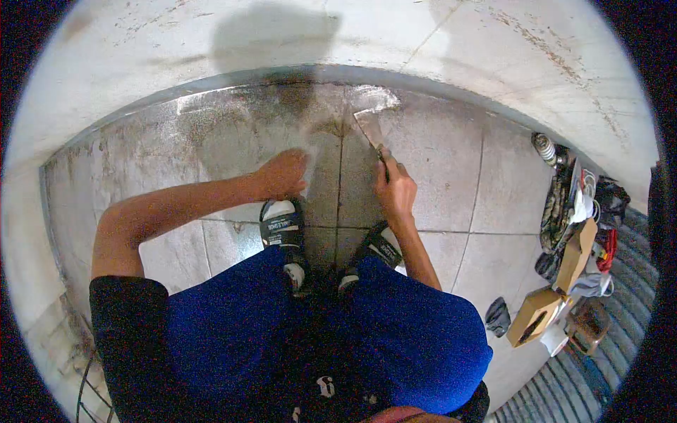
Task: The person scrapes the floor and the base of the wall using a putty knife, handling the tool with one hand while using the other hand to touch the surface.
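Observation:
My right hand [396,185] is closed around the handle of a putty knife [369,127]. Its wide blade points up toward the wall and lies over the tiled floor [430,183], just below a whitish wet-looking patch [375,99] beside the wall's foot. My left hand [283,173] hovers above the floor with its fingers curled in. A pale, see-through smear shows along its right side, and I cannot make out what, if anything, it holds. Under the hands are my feet in dark sandals [281,224], between knees in blue cloth.
A white stained wall [402,35] curves across the front, my shadow falling on it. At the right lie open cardboard boxes [534,317], a dark cloth [498,317], a patterned bag [557,197] and cables. Behind them stands a ribbed metal shutter [620,296].

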### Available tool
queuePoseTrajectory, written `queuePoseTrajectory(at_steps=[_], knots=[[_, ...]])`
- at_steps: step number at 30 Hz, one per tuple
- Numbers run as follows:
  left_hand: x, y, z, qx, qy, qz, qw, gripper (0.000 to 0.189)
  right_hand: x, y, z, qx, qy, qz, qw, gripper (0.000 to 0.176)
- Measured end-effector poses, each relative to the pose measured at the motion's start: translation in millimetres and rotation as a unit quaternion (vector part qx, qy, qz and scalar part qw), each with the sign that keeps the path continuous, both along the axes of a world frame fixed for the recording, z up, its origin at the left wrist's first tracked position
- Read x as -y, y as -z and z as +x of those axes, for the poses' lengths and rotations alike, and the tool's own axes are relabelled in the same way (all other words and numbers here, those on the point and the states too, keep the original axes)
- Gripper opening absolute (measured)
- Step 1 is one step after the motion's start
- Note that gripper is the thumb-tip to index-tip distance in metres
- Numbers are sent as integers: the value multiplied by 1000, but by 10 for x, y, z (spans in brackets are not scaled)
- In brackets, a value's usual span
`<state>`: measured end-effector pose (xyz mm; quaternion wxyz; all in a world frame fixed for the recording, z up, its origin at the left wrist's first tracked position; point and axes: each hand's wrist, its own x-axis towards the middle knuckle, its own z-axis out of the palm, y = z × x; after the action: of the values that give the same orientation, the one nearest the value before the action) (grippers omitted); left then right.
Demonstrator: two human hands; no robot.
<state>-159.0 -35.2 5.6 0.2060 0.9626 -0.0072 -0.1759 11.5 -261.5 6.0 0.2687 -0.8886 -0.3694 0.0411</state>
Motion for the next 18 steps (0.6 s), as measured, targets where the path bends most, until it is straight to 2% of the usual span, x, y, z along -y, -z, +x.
queuePoseTrajectory(at_steps=[1, 4, 8, 10, 13, 16, 18], knots=[[34, -5, 94, 44, -31, 6, 999, 57, 10, -96, 20, -12, 10, -6, 1000, 40], [-16, 15, 430, 118, 44, 43, 991, 69, 10, -252, 202, 33, 21, -1, 999, 40], [109, 255, 907, 94, -22, 21, 995, 76, -92, -318, 551, 0, 29, -98, 995, 30], [168, 268, 1064, 100, -32, 10, 994, 78, -214, -221, 575, 25, 7, -90, 996, 30], [238, 269, 1209, 40, -121, 2, 992, 75, -445, -123, 482, 15, -26, -123, 992, 31], [229, 790, 1177, 94, -87, 105, 986, 82, -479, -128, 207, -3, -39, -125, 991, 36], [254, 479, 1055, 82, -142, 13, 986, 83, -375, -259, 26, -20, -22, -142, 989, 38]])
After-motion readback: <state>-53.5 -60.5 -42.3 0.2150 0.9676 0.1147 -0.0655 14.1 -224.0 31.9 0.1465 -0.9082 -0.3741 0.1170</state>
